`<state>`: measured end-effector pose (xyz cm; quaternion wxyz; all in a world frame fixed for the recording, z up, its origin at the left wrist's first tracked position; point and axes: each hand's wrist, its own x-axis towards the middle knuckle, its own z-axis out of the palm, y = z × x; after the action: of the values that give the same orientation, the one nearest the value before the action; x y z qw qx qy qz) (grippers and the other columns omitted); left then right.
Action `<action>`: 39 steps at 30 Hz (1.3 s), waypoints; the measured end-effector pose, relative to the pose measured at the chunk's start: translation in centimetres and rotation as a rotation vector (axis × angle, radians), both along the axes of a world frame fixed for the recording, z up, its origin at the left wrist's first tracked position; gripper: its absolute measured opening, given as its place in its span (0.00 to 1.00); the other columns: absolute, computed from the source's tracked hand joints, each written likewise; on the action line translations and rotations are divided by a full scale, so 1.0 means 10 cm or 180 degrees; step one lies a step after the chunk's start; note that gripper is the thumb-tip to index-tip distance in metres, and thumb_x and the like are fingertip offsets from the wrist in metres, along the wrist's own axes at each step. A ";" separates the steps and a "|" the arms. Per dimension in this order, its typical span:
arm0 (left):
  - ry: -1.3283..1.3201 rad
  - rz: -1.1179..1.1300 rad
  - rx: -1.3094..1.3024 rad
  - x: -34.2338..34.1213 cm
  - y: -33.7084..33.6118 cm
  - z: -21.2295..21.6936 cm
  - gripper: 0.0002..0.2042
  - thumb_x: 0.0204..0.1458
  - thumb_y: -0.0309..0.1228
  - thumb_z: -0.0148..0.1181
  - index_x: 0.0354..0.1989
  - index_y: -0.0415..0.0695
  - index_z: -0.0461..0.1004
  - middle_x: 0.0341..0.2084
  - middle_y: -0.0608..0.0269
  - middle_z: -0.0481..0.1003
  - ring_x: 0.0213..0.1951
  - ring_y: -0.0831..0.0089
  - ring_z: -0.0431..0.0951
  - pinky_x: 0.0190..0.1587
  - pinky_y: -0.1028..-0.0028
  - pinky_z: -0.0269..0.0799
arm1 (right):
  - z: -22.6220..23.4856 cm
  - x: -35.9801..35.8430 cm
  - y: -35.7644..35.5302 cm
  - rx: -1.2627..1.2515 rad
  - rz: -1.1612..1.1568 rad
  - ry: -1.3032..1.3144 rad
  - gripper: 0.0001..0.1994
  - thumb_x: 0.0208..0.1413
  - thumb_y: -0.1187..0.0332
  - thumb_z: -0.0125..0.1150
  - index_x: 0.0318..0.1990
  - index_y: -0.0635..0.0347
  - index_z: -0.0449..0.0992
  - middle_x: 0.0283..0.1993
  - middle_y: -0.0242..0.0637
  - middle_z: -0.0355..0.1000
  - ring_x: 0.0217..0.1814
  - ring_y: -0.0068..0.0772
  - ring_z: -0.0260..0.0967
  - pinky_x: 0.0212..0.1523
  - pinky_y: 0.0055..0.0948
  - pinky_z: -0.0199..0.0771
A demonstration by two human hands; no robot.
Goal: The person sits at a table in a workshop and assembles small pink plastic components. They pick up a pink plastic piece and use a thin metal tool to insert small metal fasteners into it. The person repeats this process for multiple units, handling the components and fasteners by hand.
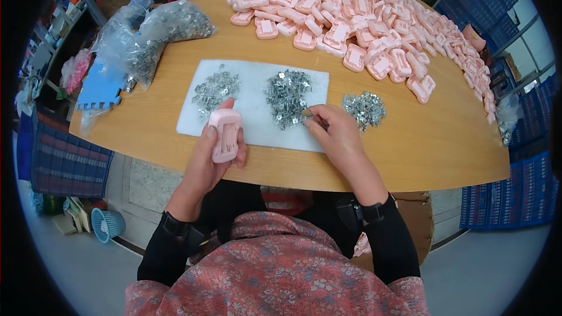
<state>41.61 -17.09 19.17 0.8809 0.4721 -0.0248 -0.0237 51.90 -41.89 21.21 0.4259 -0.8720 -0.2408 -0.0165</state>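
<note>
- Just left of the frame's centre, the left hand [212,155] is clamped around a small pink moulded plastic casing [226,134], thumb along its left side and fingers curled behind it; the casing stands roughly upright over the near edge of the white felt mat [252,102].
- Right of centre, the right hand [333,131] has its fingertips [311,118] pinched together on a small silver metal clip [305,113] at the right edge of the middle heap of silver metal clips [287,96]; the clip is too small to tell more about it.
- On the mat's left part lies a thinner scatter of similar metal clips [216,89], well apart from the middle heap.
- Off the mat, just right of the right hand, a third pile of shiny metal clips [364,109] sits directly on the round light-brown wooden table [410,140].
- Across the top and upper right of the frame spreads a large heap of pink plastic casings [357,17], reaching along the table's far right rim.
- At the upper left lie clear plastic bags filled with metal parts [158,32], with a blue foam tile [100,88] beside them at the table's left edge.
- Blue plastic crates [515,193] stand stacked at the right edge and also at the left edge of the frame.
- At the lower left, on the floor, sits a small light-blue basket [108,224].
</note>
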 end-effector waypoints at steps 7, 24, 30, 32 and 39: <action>-0.0041 0.0186 0.0115 0.00 -0.07 0.15 0.33 0.66 0.51 0.39 0.73 0.46 0.43 0.37 0.59 0.70 0.32 0.69 0.74 0.34 0.69 0.72 | -0.08 0.10 -0.02 0.0308 -0.0157 0.0522 0.07 0.55 0.71 0.63 0.40 0.63 0.79 0.30 0.35 0.76 0.30 0.24 0.69 0.33 0.25 0.70; -0.0056 0.0024 -0.0214 0.06 0.02 0.03 0.29 0.67 0.48 0.40 0.70 0.47 0.47 0.38 0.56 0.71 0.33 0.65 0.76 0.35 0.67 0.74 | -0.03 -0.04 0.04 -0.0058 -0.0247 0.0111 0.07 0.50 0.73 0.67 0.35 0.64 0.76 0.28 0.29 0.67 0.27 0.19 0.61 0.29 0.23 0.65; 0.0103 -0.0186 -0.0636 0.15 0.07 -0.01 0.25 0.66 0.46 0.42 0.67 0.50 0.52 0.40 0.52 0.71 0.34 0.61 0.77 0.34 0.66 0.75 | -0.06 0.01 -0.05 0.0214 -0.0343 0.0284 0.07 0.52 0.71 0.65 0.35 0.65 0.75 0.29 0.37 0.69 0.29 0.29 0.67 0.33 0.29 0.68; 0.0287 -0.0262 -0.0798 0.17 0.14 -0.03 0.24 0.65 0.45 0.44 0.66 0.51 0.53 0.40 0.52 0.72 0.34 0.60 0.78 0.35 0.65 0.75 | -0.04 0.02 -0.04 0.0083 -0.0405 0.0302 0.07 0.52 0.71 0.64 0.34 0.65 0.74 0.28 0.38 0.69 0.28 0.31 0.66 0.32 0.30 0.68; 0.1120 -0.1062 -0.1487 0.16 0.32 -0.03 0.26 0.63 0.43 0.50 0.66 0.45 0.55 0.39 0.56 0.73 0.35 0.65 0.78 0.36 0.69 0.75 | 0.08 0.00 0.01 -0.0260 -0.0456 0.0479 0.08 0.52 0.72 0.64 0.32 0.63 0.70 0.26 0.36 0.63 0.27 0.29 0.61 0.28 0.28 0.62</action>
<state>43.23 -13.88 18.90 0.9400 0.2356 0.0460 -0.2424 51.91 -41.79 21.98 0.4045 -0.9024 -0.1456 0.0285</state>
